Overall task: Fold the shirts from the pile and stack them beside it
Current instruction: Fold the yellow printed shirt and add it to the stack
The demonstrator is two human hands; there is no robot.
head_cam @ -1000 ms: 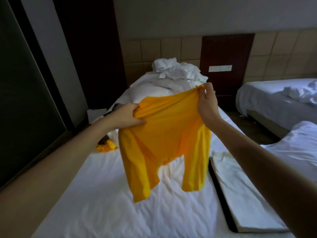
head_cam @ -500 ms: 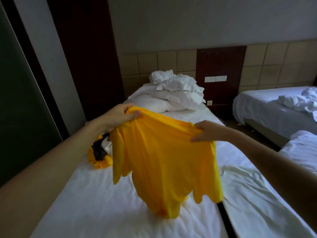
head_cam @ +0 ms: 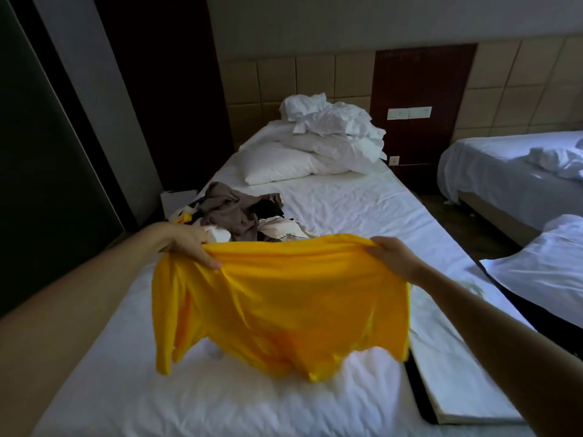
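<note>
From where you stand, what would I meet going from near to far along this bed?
Yellow shirt → clothes pile → pillows → headboard.

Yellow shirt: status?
Left hand, right hand grip yellow fabric shirt by top edge. Hangs spread over white bed sheet. Mixed clothes pile behind, not in the way.

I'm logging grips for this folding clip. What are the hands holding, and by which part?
Both hold the yellow shirt by its upper edge: the left hand grips one end, the right hand the other, and the rest hangs down.
</note>
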